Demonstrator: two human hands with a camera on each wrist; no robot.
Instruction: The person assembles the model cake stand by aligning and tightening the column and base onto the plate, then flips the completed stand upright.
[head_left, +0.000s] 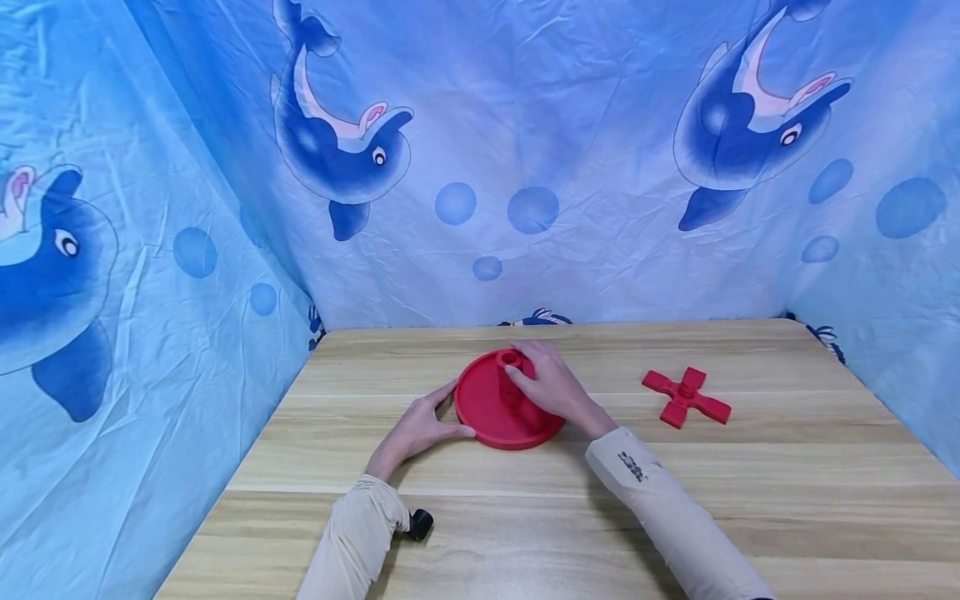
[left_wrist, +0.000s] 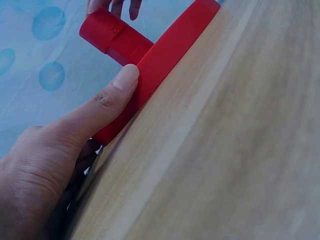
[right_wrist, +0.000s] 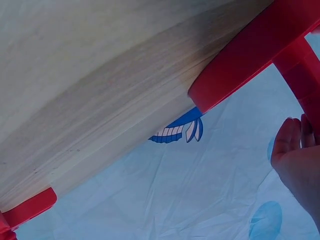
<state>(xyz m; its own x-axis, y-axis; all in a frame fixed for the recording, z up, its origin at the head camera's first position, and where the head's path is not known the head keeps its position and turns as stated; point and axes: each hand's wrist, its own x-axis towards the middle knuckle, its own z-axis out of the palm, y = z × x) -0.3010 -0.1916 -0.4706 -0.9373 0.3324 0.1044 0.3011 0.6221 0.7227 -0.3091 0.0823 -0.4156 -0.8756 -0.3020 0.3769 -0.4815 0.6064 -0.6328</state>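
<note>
A red round base with a raised rim lies on the wooden table. From its middle rises a red hollow post, which shows raised marks in the left wrist view. My left hand holds the base by its near-left edge, thumb against the rim and the other fingers spread along the left side. My right hand grips the post near its top, with the thumb on the near side; part of the base is hidden beneath it.
To the right on the table lies a flat red four-armed cross piece with a raised hub. A blue dolphin-print cloth hangs behind the table and along its sides. A small black device sits at the left wrist.
</note>
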